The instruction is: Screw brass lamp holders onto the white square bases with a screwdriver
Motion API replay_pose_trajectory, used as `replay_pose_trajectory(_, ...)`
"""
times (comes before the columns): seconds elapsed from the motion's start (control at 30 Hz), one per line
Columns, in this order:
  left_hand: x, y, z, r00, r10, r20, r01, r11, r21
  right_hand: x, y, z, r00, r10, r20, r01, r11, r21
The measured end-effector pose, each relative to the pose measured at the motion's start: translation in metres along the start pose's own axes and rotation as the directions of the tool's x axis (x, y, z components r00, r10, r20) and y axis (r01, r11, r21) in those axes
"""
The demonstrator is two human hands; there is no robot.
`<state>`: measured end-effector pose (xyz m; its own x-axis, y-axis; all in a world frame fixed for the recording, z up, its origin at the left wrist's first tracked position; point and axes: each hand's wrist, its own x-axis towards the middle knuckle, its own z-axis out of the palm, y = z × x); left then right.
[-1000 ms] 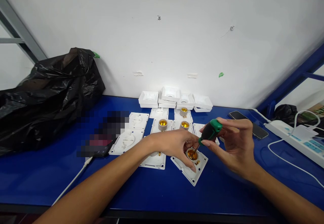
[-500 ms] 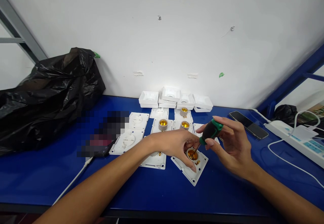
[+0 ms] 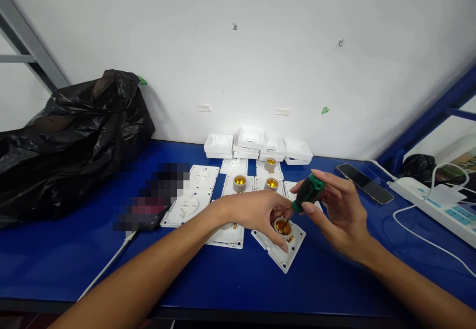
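Note:
A screwdriver with a green and black handle is pinched in the fingers of my right hand. It leans, its tip down inside a round lamp socket with a brass-coloured lining. That socket sits on a square white base plate, turned cornerwise at the near side of the group. My left hand curls around the socket, thumb on the near side and fingers partly hidden behind it. Beyond my hands, more sockets stand on similar white plates.
White square covers are stacked by the wall. Bare white plates lie to the left, beside a blurred-out dark device with a cable. A black plastic bag fills the far left. A phone and power strip lie right.
The screwdriver handle has shifted slightly left, and the fingers of my right hand have moved with it. My left hand and the plate keep their place.

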<state>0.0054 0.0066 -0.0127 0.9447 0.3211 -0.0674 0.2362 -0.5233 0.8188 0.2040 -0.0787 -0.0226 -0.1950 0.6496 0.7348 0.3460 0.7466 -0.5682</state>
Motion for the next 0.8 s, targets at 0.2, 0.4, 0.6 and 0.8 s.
replay_pose_trajectory(0.2, -0.0001, 0.0016, -0.0015, 1.000, 0.018, 0.019, -0.018, 1.000, 0.005, 0.0011, 0.0004, 0.0002, 0.999, -0.036, -0.037, 0.037, 0.999, 0.023)
replay_pose_trajectory(0.4, 0.0013, -0.0017, 0.0003, 1.000, 0.009, -0.014, -0.008, 0.999, 0.031, 0.0002, -0.0003, -0.0007, 1.000, 0.006, 0.014, -0.006, 1.000, 0.001)
replay_pose_trajectory(0.6, 0.0005, -0.0001, 0.0003, 1.000, 0.028, -0.014, -0.027, 0.999, 0.034, 0.0022, -0.0019, 0.0024, 0.999, -0.044, -0.028, 0.045, 0.999, 0.025)
replay_pose_trajectory(0.8, -0.0001, 0.0015, -0.0005, 1.000, 0.012, -0.018, -0.011, 0.998, 0.055, 0.0016, -0.0023, 0.0015, 1.000, -0.016, -0.001, 0.016, 1.000, -0.003)
